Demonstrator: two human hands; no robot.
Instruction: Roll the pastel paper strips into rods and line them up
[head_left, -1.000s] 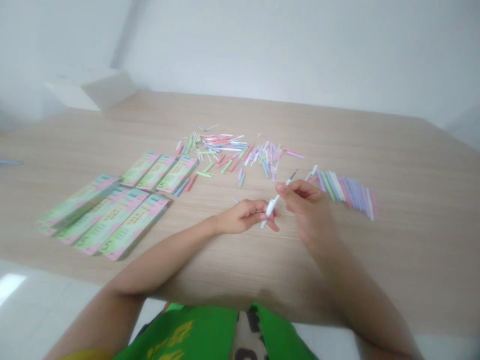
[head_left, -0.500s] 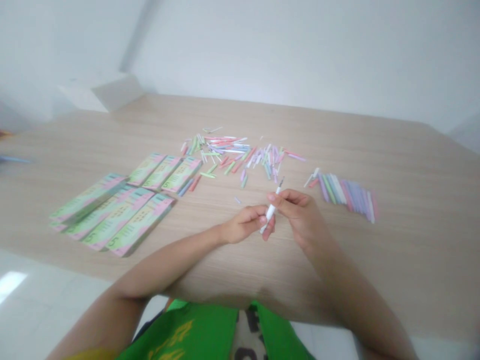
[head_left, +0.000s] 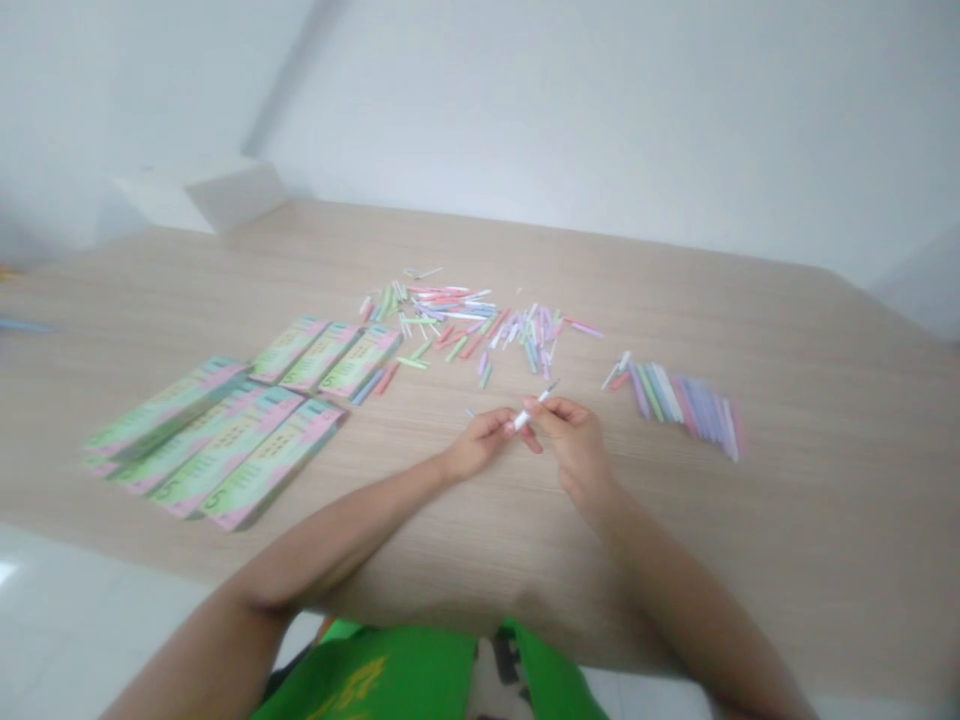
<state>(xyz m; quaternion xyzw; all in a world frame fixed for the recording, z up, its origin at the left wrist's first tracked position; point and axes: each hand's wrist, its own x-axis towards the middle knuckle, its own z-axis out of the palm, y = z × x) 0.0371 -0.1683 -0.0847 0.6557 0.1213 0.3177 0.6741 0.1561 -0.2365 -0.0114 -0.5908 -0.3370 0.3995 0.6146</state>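
A slim white pen [head_left: 523, 418] with a narrow grey tip slants up and to the right between my hands. My left hand [head_left: 480, 440] pinches its lower end, the fingers closed. Farther up, near the tip, my right hand [head_left: 574, 440] grips the same pen with thumb and fingers. Beyond the hands lies a loose scatter of pen parts [head_left: 469, 320] in pink, green, blue, purple and white. To the right of my right hand, several pens [head_left: 686, 405] lie side by side in a slanting row.
Several green and pink boxes [head_left: 270, 460] lie in two groups on the left of the wooden table [head_left: 810, 560]. A white box-like object [head_left: 232, 195] stands at the back left, by the pale wall [head_left: 600, 110].
The pen has tilted from steep to flatter and moved slightly to the left, and both hands are still on it. The whole view has shifted a little.
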